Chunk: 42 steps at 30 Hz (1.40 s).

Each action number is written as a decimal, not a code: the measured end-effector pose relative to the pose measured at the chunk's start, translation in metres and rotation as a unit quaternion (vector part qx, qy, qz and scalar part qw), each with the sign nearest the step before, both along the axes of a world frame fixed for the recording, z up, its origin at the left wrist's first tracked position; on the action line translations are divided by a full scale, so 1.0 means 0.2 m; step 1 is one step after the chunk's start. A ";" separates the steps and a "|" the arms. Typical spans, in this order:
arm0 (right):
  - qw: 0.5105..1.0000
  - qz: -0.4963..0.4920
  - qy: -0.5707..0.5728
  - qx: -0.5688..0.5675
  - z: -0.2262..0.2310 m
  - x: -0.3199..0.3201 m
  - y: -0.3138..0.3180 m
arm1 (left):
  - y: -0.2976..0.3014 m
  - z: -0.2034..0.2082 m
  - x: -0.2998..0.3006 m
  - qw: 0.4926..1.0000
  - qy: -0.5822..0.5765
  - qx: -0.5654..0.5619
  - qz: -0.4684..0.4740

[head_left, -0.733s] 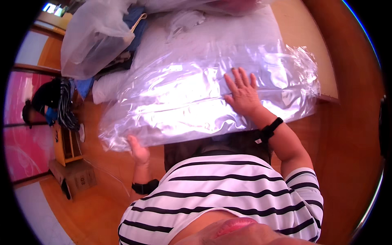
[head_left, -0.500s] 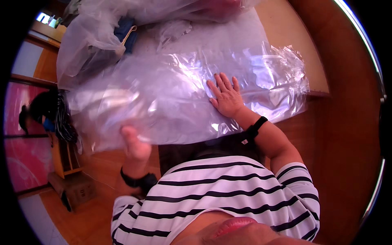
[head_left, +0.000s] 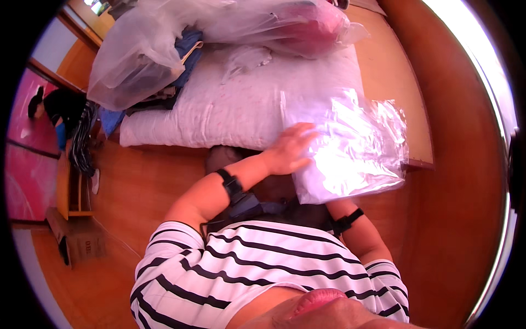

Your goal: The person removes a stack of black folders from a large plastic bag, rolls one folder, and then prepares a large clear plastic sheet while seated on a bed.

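A clear, shiny plastic sheet (head_left: 350, 153) lies folded over on the right side of a white quilted pad (head_left: 230, 109), its front edge hanging toward my lap. At its left edge, my left hand (head_left: 290, 149) touches the plastic with fingers stretched out, somewhat smeared by motion. Only the forearm and black wristband (head_left: 348, 220) of my right arm show; the plastic covers that hand, so its fingers are hidden.
Large translucent bags (head_left: 137, 66) stand at the back, one with something red inside. Dark blue cloth (head_left: 189, 55) sits by them. At the left are a bending person (head_left: 76, 126), a wooden rack (head_left: 74, 186) and a cardboard box (head_left: 82, 241).
The plastic, spread wide across the pad before, is now folded over to the right. My left hand has swept right with it. My right hand has gone from atop the sheet to beneath it.
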State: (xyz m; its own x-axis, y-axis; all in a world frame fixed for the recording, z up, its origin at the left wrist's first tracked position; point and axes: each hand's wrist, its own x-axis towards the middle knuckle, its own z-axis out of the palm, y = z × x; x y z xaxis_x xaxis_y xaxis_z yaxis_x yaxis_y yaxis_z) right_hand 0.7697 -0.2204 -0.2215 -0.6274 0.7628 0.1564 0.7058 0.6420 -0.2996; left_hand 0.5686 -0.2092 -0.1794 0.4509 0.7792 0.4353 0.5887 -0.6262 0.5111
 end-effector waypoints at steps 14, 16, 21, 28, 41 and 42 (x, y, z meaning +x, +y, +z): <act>0.943 0.065 0.212 -0.250 -0.10 0.13 -0.03 | -0.25 -0.23 0.15 0.649 -0.529 -0.543 0.068; 0.899 0.067 0.280 -0.330 -0.13 0.24 -0.08 | -0.24 -0.29 0.17 0.656 -0.555 -0.508 0.061; 0.662 -0.074 0.554 -0.500 -0.10 0.69 -0.20 | -0.24 -0.29 0.14 0.609 -0.584 -0.531 0.080; 0.529 -0.387 0.634 -0.410 0.00 0.78 -0.03 | -0.23 -0.34 0.21 0.606 -0.604 -0.514 0.059; 0.573 -0.466 0.635 -0.225 -0.17 0.90 0.07 | -0.19 -0.35 0.26 0.551 -0.616 -0.563 -0.004; 0.561 -0.480 0.625 -0.254 -0.22 0.92 0.08 | -0.19 -0.37 0.28 0.556 -0.613 -0.561 0.012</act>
